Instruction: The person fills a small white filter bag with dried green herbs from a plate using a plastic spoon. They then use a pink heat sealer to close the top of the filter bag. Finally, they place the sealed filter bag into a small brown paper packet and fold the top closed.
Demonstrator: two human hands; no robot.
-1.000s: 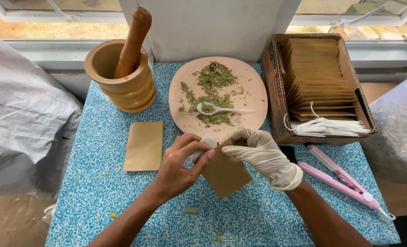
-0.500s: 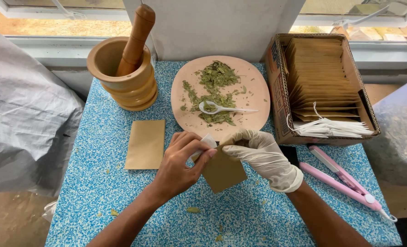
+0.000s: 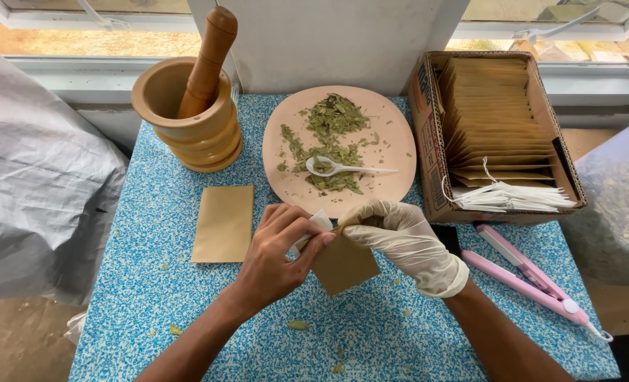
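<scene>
My bare left hand (image 3: 275, 255) pinches a small white tea bag (image 3: 313, 226) at the open mouth of a brown paper envelope (image 3: 342, 265). My right hand (image 3: 403, 240), in a white glove, holds the envelope's top edge. The envelope hangs tilted just above the blue speckled table (image 3: 152, 297). Behind the hands a pink plate (image 3: 392, 134) carries dried green leaves (image 3: 328, 134) and a white plastic spoon (image 3: 342, 168).
A second brown envelope (image 3: 222, 223) lies flat to the left. A wooden mortar (image 3: 187, 131) with a pestle (image 3: 208, 60) stands back left. A cardboard box (image 3: 427, 141) of envelopes and white tea bags (image 3: 512, 198) is at right, a pink sealer tool (image 3: 533, 279) beside it.
Both hands stay at the envelope; the white tea bag sits slightly lower at its mouth. The view has shifted a little.
</scene>
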